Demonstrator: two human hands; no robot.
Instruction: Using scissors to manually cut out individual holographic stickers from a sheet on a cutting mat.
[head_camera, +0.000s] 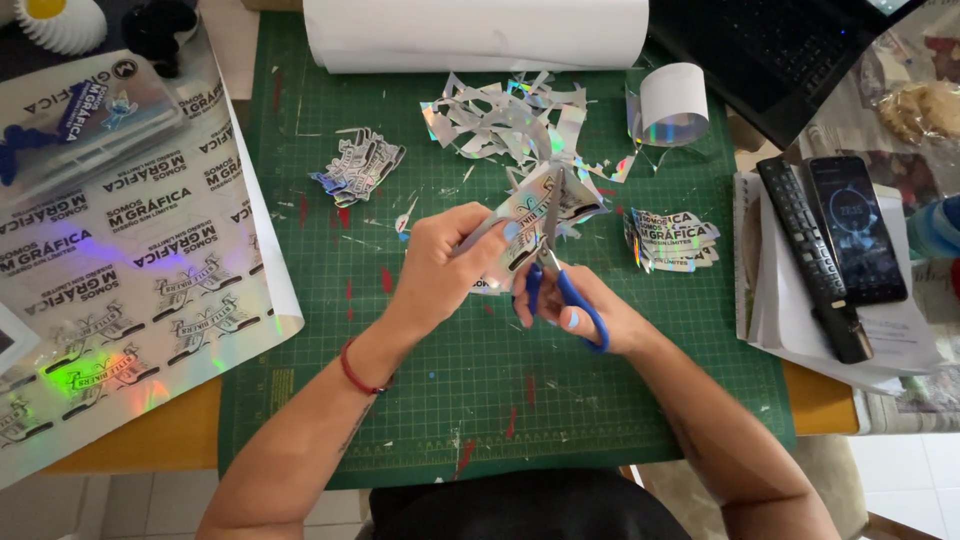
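- Left hand pinches a holographic sticker strip at frame centre, fingers closed on its lower left edge, holding it up off the green mat.
- Right hand is wrapped into the blue scissors, thumb and fingers through the loops, blades pointing up into the strip.
- Strip looks thin, light and floppy, glossy so probably a bit slippery; I'd grip near the cut line to keep it from curling.
- Scraps pile up at upper centre, cut stickers sit to the right, more to the upper left.
- Uncut sheet lies on the left, remote and phone on the right.
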